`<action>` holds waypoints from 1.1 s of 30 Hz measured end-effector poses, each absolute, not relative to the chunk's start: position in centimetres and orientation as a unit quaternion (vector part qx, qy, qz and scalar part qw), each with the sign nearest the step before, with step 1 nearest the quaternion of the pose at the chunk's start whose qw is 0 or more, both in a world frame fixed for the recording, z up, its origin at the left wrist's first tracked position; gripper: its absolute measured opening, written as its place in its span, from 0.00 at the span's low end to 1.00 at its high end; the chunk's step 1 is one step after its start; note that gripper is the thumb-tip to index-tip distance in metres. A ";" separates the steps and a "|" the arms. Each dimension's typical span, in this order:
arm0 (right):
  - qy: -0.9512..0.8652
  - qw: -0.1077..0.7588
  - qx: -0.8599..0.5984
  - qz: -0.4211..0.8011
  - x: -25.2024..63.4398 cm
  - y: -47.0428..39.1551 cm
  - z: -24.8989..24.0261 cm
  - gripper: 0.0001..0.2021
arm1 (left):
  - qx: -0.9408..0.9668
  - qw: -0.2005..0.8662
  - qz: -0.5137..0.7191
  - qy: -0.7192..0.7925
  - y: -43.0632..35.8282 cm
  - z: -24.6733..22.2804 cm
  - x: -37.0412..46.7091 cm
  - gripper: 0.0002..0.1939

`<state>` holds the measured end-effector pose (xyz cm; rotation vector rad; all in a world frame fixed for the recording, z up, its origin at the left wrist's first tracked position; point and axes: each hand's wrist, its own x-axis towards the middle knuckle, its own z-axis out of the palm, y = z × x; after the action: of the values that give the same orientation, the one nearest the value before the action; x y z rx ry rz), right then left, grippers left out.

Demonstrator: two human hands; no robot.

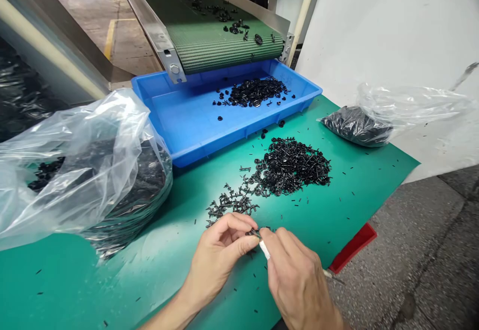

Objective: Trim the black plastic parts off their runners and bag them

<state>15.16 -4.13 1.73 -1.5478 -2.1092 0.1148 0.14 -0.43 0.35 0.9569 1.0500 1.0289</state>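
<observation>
My left hand (225, 250) is closed, pinching a small black plastic part (253, 232) between thumb and fingertips. In my right hand (295, 270), also closed, is a slim tool with a white section (264, 249); its tip meets the black part, and its exact kind is mostly hidden by the fingers. Both hands work close together above the green tabletop (175, 270). Just beyond my left fingers lies a small cluster of black branched pieces (232, 202). A larger heap of black parts (294, 165) sits farther back to the right.
A blue tray (202, 143) holding black parts stands under the end of a green conveyor belt (228, 53). A big clear bag of black parts (123, 185) is at the left, a smaller bag (357, 124) at the right. Below the table's right edge is a red bin (354, 248).
</observation>
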 end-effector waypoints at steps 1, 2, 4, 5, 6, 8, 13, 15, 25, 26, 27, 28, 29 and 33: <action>-0.773 0.260 -0.577 0.043 15.0 -4.1 1.7 0.14 | 0.425 0.634 0.447 0.466 -0.4 0.4 0.1 0.05; -0.770 0.260 -0.581 0.053 15.0 -4.0 1.6 0.14 | 0.433 0.629 0.441 0.472 -0.4 0.4 0.0 0.04; -0.765 0.250 -0.584 0.101 14.9 -3.9 1.6 0.14 | 0.448 0.621 0.424 0.483 -0.4 0.5 -0.2 0.02; -0.765 0.242 -0.584 0.123 14.9 -3.8 1.6 0.14 | 0.451 0.619 0.418 0.489 -0.4 0.6 -0.2 0.02; -0.768 0.236 -0.580 0.133 14.9 -3.8 1.6 0.14 | 0.450 0.616 0.414 0.496 -0.4 0.7 -0.3 0.02; -0.779 0.232 -0.572 0.109 14.9 -3.7 1.6 0.14 | 0.437 0.612 0.418 0.510 -0.4 0.9 -0.2 0.02; -0.783 0.243 -0.571 0.051 14.5 -3.8 1.4 0.15 | 0.413 0.608 0.439 0.518 -0.3 1.4 0.2 0.05; -0.781 0.243 -0.572 0.059 14.5 -3.9 1.3 0.15 | 0.414 0.609 0.437 0.517 -0.3 1.4 0.3 0.05; -0.692 0.205 -0.601 0.344 16.8 -1.1 1.4 0.11 | 0.482 0.599 0.361 0.528 1.1 1.7 -1.2 0.05; -0.687 0.206 -0.615 0.328 17.2 -0.8 1.3 0.11 | 0.483 0.591 0.363 0.534 1.3 1.9 -1.4 0.06; -0.687 0.207 -0.624 0.310 17.5 -0.6 1.1 0.11 | 0.483 0.584 0.371 0.538 1.6 2.0 -1.7 0.07; -0.693 0.208 -0.625 0.293 17.7 -0.5 1.0 0.12 | 0.480 0.577 0.382 0.539 1.8 2.1 -1.9 0.07; -0.702 0.209 -0.620 0.282 17.8 -0.4 0.9 0.13 | 0.476 0.574 0.394 0.537 2.0 2.1 -2.1 0.06; -0.736 0.216 -0.584 0.263 16.9 -0.7 1.0 0.15 | 0.430 0.593 0.447 0.514 2.3 2.1 -2.3 0.05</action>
<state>16.86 -0.74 0.98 -1.6194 -2.0406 0.7302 -2.27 2.29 2.15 0.9992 1.1943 1.0384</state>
